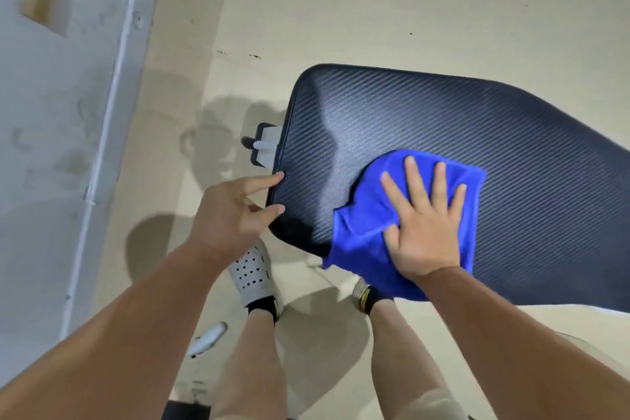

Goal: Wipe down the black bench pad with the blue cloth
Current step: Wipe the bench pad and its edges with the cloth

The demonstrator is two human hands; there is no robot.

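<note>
The black bench pad [426, 112] has a woven carbon-like texture and fills the right half of the view, running off the right edge. A bright blue cloth [368, 211] lies on its near part and hangs a little over the near edge. My right hand [422, 218] presses flat on the cloth with fingers spread. My left hand [235, 211] rests against the pad's left end, fingertips touching its rim, holding nothing.
A white-and-black bracket [264, 145] of the bench frame sticks out left of the pad. My legs and white perforated shoe [254, 274] stand on the beige floor below. A grey wall [61, 112] rises at left. A small white object [208, 339] lies on the floor.
</note>
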